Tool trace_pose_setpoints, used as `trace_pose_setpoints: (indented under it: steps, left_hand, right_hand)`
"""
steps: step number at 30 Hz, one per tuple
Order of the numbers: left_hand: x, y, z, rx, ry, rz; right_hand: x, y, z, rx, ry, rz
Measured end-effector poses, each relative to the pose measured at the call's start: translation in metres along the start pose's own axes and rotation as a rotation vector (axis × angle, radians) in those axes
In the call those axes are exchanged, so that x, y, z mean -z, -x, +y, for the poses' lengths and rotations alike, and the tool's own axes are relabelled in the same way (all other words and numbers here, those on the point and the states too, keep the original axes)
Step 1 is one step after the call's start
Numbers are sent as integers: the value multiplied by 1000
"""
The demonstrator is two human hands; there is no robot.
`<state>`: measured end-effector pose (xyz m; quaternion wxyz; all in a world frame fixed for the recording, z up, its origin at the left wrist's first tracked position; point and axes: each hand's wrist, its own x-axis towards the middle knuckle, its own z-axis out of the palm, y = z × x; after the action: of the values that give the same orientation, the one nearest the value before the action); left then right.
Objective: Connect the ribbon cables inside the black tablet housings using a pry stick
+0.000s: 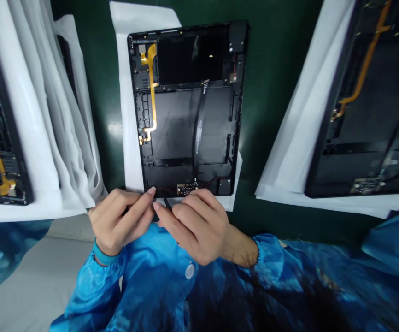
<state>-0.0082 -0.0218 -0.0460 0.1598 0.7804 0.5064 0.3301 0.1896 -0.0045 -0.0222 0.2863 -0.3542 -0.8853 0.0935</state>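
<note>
An opened black tablet housing (175, 122) lies in front of me with its inside facing up. My left hand (121, 219) is closed at the near left corner, its index fingertip pressing on the rim by a thin red wire (167, 188). Curled fingers of my right hand (197, 226) grip a thin black tool (167, 202), mostly hidden, its tip at the near edge. Just above the right fingers sits a small circuit board (185, 189). A black ribbon cable (198, 129) runs from it to the battery (190, 57); an orange flex cable (152, 97) follows the left side.
White foam sheet (130, 152) lies under the housing on the dark green table (268, 83). Another opened housing (368, 152) rests on foam at right. At left are stacked foam sleeves (54, 115) and a further housing (13, 152). Blue sleeves show at both sides.
</note>
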Motion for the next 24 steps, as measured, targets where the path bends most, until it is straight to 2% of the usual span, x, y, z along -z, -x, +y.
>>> trace_pose_setpoints:
  steps: [12,19,24]
  left_hand:
    - [-1,-2,-5,-140,-75,9]
    - [0,-4,-2,-135,-69,-24]
    - [-2,-4,2,-139,-148,-36]
  right_hand:
    - [-4,4,-1,-57,-47,59]
    - [8,-4,0,-141,-155,47]
    - [8,-4,-1,-144,-200,80]
